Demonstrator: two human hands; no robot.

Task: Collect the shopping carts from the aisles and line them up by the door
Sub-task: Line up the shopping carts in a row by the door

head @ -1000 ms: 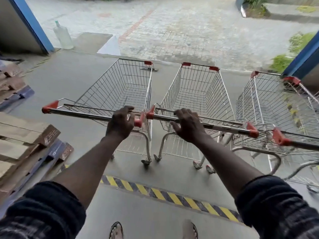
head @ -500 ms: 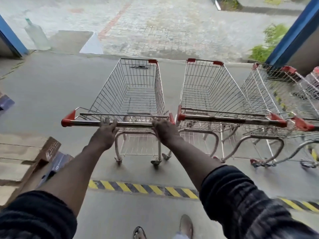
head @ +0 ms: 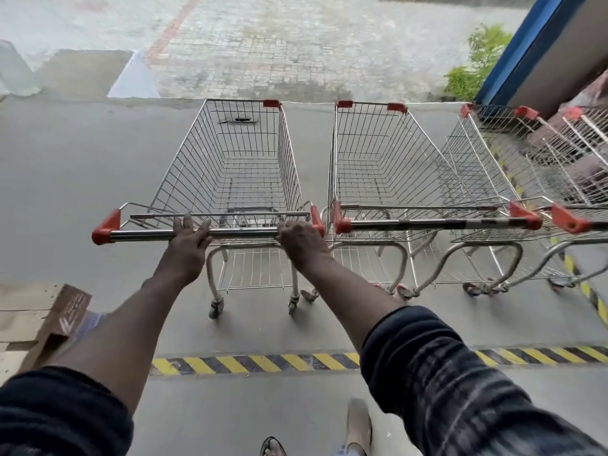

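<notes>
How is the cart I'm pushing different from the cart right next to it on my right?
The pushed cart has both hands on its handle, the left hand and right hand; the neighbouring cart is untouched. The pushed cart's handle is plain shiny metal, the neighbour's shows dark patches. A small dark object lies in the pushed cart's basket; the neighbour's looks empty. Both are wire carts with red corner caps, facing the same way, front edges about level.

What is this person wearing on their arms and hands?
Both hands are bare: the left hand and right hand show no gloves, rings or watch. The forearms are uncovered too. The left sleeve looks dark and soft, pushed up near the elbow; the right sleeve is dark with faint lighter checks.
</notes>
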